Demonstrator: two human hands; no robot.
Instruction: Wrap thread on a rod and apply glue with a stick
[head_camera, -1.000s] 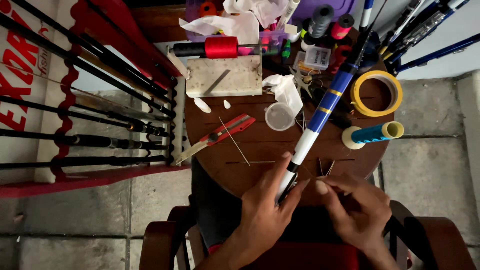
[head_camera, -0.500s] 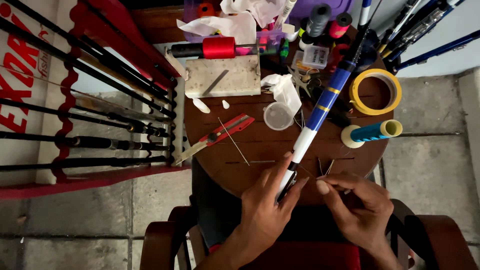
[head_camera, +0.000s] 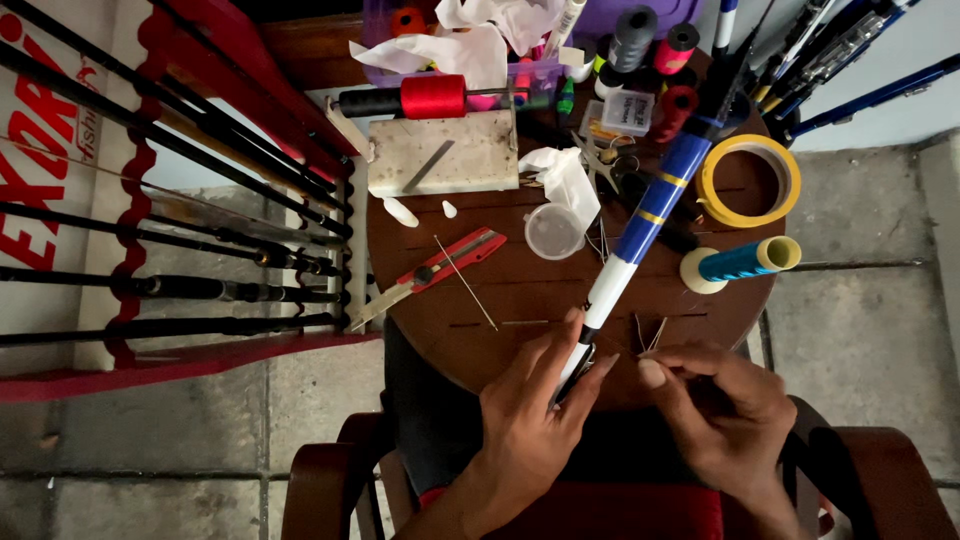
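At the top of the frame a clear plastic box (head_camera: 520, 75) holds spools and crumpled paper; a small empty plastic cup (head_camera: 554, 231) sits mid-table. The round wooden table (head_camera: 500, 300) has bare wood at its lower left edge. The left hand (head_camera: 525, 425) is closed around the blue-and-white fishing rod (head_camera: 640, 235) at lower centre. The right hand (head_camera: 725, 415) is pinched just beside it; what it holds I cannot tell.

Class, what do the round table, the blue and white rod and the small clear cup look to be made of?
Round table: probably wood, brown with visible grain, matte. Blue and white rod: glossy, lacquered-looking, with highlights; core material unclear. Small clear cup: likely translucent plastic, since the tabletop shows through.
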